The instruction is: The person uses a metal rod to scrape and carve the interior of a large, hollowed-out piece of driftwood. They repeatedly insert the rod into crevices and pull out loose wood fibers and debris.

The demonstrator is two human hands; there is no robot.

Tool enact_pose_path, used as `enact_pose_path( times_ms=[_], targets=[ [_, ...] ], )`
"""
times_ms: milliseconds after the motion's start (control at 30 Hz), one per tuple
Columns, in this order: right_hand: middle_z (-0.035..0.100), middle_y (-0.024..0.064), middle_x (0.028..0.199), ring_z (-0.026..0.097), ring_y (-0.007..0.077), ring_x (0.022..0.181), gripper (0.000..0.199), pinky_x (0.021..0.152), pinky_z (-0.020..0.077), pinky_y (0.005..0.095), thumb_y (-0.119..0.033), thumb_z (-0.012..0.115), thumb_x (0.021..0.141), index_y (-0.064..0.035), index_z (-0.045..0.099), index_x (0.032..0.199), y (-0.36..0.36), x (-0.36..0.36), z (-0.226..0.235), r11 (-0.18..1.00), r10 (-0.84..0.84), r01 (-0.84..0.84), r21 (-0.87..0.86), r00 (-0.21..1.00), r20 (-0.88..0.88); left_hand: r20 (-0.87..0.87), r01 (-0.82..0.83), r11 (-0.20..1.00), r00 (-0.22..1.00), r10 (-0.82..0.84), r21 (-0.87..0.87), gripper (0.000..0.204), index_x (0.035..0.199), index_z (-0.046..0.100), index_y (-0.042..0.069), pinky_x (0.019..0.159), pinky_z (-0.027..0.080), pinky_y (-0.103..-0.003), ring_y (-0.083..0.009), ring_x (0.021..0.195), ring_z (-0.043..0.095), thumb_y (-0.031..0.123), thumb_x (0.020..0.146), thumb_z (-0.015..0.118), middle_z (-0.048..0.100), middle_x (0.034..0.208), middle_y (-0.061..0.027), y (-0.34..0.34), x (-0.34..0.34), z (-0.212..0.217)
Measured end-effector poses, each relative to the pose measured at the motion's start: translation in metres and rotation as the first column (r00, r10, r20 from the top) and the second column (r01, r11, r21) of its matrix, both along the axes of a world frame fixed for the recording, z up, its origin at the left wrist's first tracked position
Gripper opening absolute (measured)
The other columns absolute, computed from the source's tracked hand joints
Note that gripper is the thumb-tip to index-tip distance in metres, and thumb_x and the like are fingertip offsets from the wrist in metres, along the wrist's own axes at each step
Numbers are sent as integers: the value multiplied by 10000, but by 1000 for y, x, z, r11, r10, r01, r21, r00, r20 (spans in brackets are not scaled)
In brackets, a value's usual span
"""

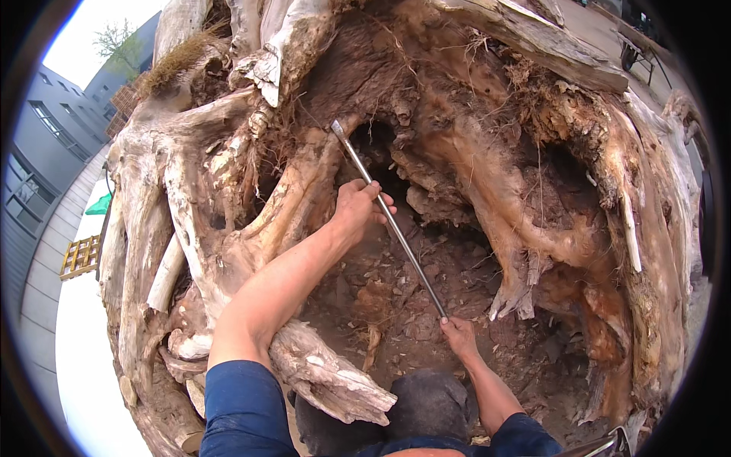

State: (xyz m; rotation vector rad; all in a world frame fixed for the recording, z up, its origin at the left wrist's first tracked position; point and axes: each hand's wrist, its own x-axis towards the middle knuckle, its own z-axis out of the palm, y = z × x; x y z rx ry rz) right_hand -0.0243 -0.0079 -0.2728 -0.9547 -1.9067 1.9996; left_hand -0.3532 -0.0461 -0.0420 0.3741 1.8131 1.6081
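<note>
A dark rounded knee (428,404) in grey cloth sits closest, at six o'clock, between blue sleeves (245,411). Just above it the right hand (459,333) is curled tight round the lower end of a thin steel rod (390,219). The rod's long axis runs from five o'clock up to eleven o'clock, its flattened tip against pale root. The left hand (358,207) grips it midway, fingers wrapped. Around them a huge stump (533,175), fibrous, reddish, hollowed, crumbly.
</note>
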Motion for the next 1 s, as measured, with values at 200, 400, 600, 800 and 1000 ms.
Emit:
enact_pose_path(
  times_ms=[200, 400, 600, 800, 1000],
  targets=[
    [436, -35, 631, 406, 95, 634, 538, 575, 328, 304, -494, 607, 973, -33, 530, 708, -9, -31, -27, 1000, -2, 3, 20, 996, -84, -33, -29, 999, 999, 30, 18, 174, 1100, 546, -12, 593, 578, -306, -246, 798, 734, 147, 1061, 486, 699, 911, -139, -6, -15, -8],
    [459, -32, 630, 421, 97, 618, 572, 563, 327, 312, -544, 587, 972, -34, 525, 720, -30, -36, -44, 995, 92, -98, -32, 984, -153, -147, -70, 996, 987, 60, -63, 171, 1060, 572, -13, 601, 553, -303, -230, 777, 731, 144, 1058, 505, 711, 876, -140, -14, -14, -3],
    [423, 73, 594, 408, 161, 613, 563, 562, 365, 375, -526, 587, 967, 3, 582, 776, 9, -98, -6, 990, 64, -40, 134, 981, -183, -204, -55, 996, 977, 68, 71, 281, 1066, 584, -6, 650, 574, -309, -232, 803, 737, 274, 1047, 580, 713, 888, -142, -14, -5, 33],
    [437, 1, 605, 394, 120, 618, 628, 554, 328, 350, -609, 571, 957, -30, 506, 722, -6, -76, 16, 985, 97, -70, 160, 981, -170, -180, 32, 999, 983, -24, 42, 313, 1054, 589, -9, 621, 573, -305, -232, 797, 739, 304, 1038, 595, 717, 892, -143, -21, -2, 33],
    [477, 1, 613, 441, 105, 617, 612, 561, 354, 319, -595, 583, 956, -31, 545, 721, -16, -46, 57, 995, 58, -45, 94, 988, -140, -162, 47, 999, 986, -45, 10, 285, 1026, 593, -11, 577, 569, -291, -227, 759, 739, 273, 1044, 584, 718, 868, -146, -25, 14, 49]
  ],
)
